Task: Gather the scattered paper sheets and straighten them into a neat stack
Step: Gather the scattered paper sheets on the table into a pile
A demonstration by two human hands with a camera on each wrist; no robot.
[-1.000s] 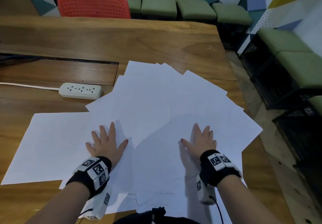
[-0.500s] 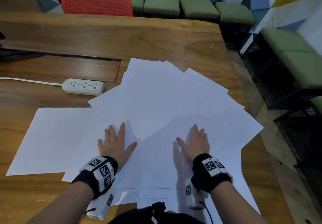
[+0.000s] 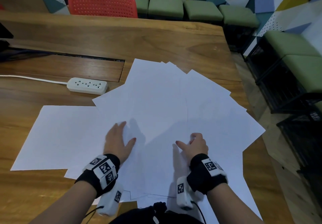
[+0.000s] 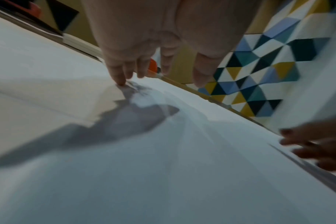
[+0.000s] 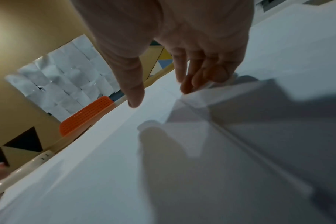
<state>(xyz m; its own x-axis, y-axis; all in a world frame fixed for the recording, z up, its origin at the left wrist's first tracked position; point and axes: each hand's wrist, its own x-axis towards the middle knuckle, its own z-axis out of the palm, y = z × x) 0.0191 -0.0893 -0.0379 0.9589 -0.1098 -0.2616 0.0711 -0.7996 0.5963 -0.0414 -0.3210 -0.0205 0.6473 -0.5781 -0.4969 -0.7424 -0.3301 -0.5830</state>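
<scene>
Several white paper sheets (image 3: 165, 101) lie fanned and overlapping on the wooden table (image 3: 122, 37); one sheet (image 3: 57, 136) reaches out to the left. My left hand (image 3: 122, 135) stands tilted on the pile's near left part, fingers (image 4: 123, 72) straight, the little fingertip touching paper. My right hand (image 3: 188, 144) is on the near right part of the pile. Its thumb points left and its fingers (image 5: 194, 81) curl onto a sheet's edge, which bunches up under them. The sheets (image 5: 163, 166) fill the right wrist view below the hand.
A white power strip (image 3: 87, 85) with its cord lies left of the pile, beside a recessed slot (image 3: 69, 56) in the table. A red chair (image 3: 102, 2) and green stools (image 3: 202, 10) stand beyond the far edge. The rightmost sheet corner (image 3: 257, 129) overhangs the table's right edge.
Both hands were flat on the paper. The left has slid right and tipped onto its edge; the right has curled its fingers onto a sheet. The hands are closer together.
</scene>
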